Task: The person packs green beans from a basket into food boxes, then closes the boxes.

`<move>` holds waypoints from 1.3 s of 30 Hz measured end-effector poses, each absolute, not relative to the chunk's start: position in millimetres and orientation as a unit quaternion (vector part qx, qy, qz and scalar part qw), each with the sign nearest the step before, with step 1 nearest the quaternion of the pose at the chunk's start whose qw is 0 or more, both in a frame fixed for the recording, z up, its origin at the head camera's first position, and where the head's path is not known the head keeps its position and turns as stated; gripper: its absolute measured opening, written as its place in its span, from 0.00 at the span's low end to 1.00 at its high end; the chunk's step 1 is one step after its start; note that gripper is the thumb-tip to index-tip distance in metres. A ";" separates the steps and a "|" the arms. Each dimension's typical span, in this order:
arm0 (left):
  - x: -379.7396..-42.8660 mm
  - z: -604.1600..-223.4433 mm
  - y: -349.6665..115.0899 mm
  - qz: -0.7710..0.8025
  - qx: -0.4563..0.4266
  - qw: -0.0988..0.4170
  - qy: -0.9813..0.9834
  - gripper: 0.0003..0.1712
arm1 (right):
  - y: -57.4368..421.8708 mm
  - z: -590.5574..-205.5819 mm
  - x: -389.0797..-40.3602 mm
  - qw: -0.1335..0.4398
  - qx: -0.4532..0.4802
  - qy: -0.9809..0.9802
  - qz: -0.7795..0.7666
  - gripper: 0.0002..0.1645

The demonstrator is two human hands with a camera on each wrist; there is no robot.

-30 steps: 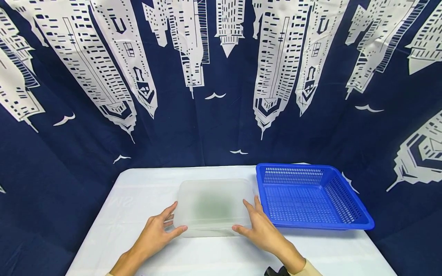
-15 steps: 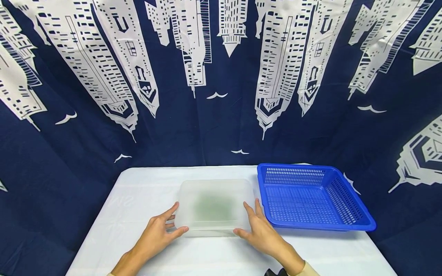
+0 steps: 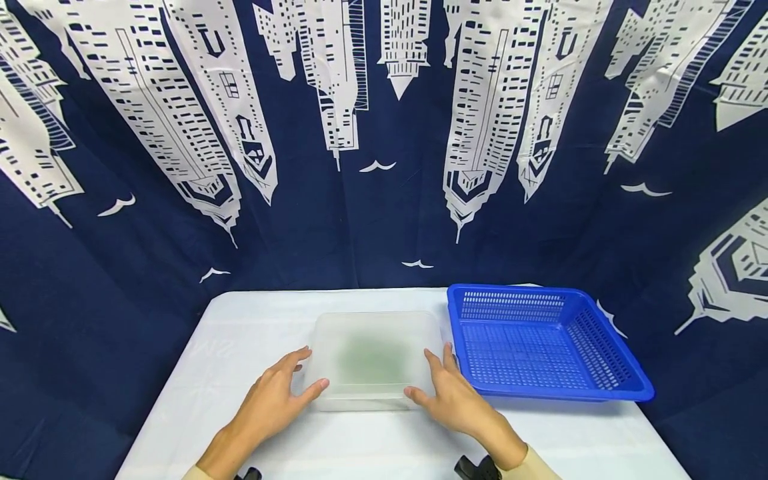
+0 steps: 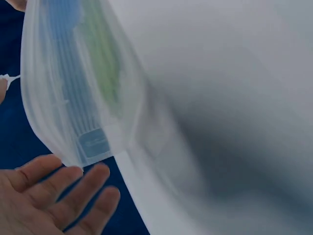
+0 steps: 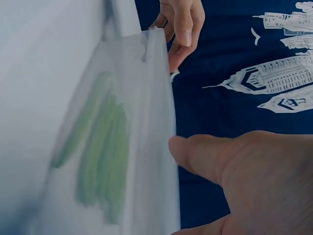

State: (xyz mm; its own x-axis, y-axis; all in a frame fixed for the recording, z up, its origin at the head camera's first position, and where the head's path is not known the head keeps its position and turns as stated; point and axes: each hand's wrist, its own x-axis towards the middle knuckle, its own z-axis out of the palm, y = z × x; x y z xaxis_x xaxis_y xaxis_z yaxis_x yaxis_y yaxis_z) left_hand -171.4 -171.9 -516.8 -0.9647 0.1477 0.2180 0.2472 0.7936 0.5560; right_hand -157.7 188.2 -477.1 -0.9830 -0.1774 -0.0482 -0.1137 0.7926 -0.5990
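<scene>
A frosted, lidded plastic container (image 3: pixel 384 325) rests on the white table. Long green pieces (image 5: pixel 105 156) show through its wall in the right wrist view; their kind is too blurred to tell. My left hand (image 3: pixel 273 400) is at the container's left front corner, thumb and fingers spread, and in the left wrist view the fingers (image 4: pixel 83 196) look straight and a little apart from the wall. At the right front corner is my right hand (image 3: pixel 456 400), its thumb (image 5: pixel 188 152) at the lid's front edge. Its other fingers lie along the right side, partly hidden.
A blue perforated plastic basket (image 3: pixel 522 347) stands just right of the container, close to my right hand. The white table (image 3: pixel 246 327) ends at a dark blue cloth (image 3: pixel 384 220) printed with white buildings.
My left hand has shifted slightly, with its thumb and fingers spreading wider and off the container's corner. The right hand, container and basket stay nearly where they were.
</scene>
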 end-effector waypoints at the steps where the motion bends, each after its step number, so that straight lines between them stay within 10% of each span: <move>1: -173.2 -515.3 -170.1 -0.297 -0.102 0.087 -0.945 0.49 | 187.4 -474.8 -159.6 0.050 -0.077 0.945 -0.313 0.57; 19: -235.0 -507.4 -125.7 -0.209 -0.161 0.059 -0.963 0.52 | 168.7 -476.0 -241.8 0.015 -0.113 0.969 -0.220 0.52; 39: -239.7 -527.2 -115.9 -0.199 -0.141 0.080 -0.966 0.52 | 164.8 -483.8 -245.3 0.024 -0.091 0.979 -0.181 0.52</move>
State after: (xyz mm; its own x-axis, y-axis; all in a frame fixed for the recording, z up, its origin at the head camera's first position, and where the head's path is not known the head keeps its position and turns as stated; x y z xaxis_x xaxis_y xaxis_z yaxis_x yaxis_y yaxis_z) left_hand -239.7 -115.9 -527.2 -0.9472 0.2412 0.2114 0.3051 0.8807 0.3623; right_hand -245.3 164.8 -483.8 -0.9822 -0.1873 -0.0138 -0.1699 0.9176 -0.3593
